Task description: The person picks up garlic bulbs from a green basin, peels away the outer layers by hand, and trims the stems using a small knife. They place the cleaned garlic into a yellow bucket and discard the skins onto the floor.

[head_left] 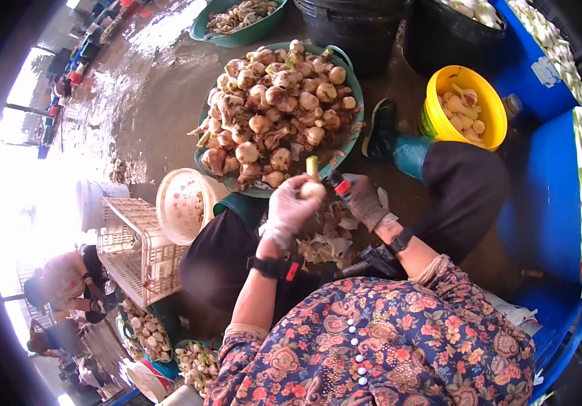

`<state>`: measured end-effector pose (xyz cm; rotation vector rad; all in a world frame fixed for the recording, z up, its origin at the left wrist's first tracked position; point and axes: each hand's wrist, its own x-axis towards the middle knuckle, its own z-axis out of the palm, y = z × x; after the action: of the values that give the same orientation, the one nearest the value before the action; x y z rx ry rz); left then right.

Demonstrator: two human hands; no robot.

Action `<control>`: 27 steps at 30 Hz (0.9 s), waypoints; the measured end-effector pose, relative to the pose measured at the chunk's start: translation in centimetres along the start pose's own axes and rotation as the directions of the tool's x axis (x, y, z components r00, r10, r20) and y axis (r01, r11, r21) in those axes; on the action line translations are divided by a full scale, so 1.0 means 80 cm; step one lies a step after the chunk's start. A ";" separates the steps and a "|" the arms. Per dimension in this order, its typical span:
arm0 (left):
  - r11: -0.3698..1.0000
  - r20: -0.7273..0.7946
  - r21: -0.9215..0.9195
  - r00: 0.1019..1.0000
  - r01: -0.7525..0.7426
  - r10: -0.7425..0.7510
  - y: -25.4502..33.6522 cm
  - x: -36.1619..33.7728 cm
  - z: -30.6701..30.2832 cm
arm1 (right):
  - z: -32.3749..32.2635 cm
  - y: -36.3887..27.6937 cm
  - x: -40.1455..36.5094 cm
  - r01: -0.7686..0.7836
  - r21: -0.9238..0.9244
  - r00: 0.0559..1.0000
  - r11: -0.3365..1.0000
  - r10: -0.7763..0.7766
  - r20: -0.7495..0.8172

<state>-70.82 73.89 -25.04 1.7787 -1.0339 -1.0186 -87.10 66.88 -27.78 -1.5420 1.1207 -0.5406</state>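
My left hand [286, 215], in a thin clear glove, is closed around a pale garlic bulb [313, 191] with a short green stem pointing up. Just to its right, my right hand [366, 205], also gloved, is closed on a small black-and-red tool [339, 184]; I cannot make out its blade or working end. Both hands are over the near edge of a green tub [354, 139] heaped with unpeeled garlic bulbs [281, 101]. Loose papery garlic skins [328, 249] lie beneath the hands.
A yellow bucket [433, 101] of cleaned bulbs stands at the right, beside my boot [380, 132]. A white bucket [169, 203] and plastic crate [135, 271] are at the left. Blue bins [541, 189] line the right side. Other people [61, 284] work at lower left.
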 end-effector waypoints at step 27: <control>0.976 -0.020 0.121 0.983 -0.178 0.182 0.021 -0.039 0.014 | -0.015 0.007 -0.014 -0.054 0.162 0.945 0.985 -0.002 0.328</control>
<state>-73.32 75.91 -23.12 1.7531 -1.2343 -0.8299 -88.77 67.26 -27.71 -1.4056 0.8168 -0.3350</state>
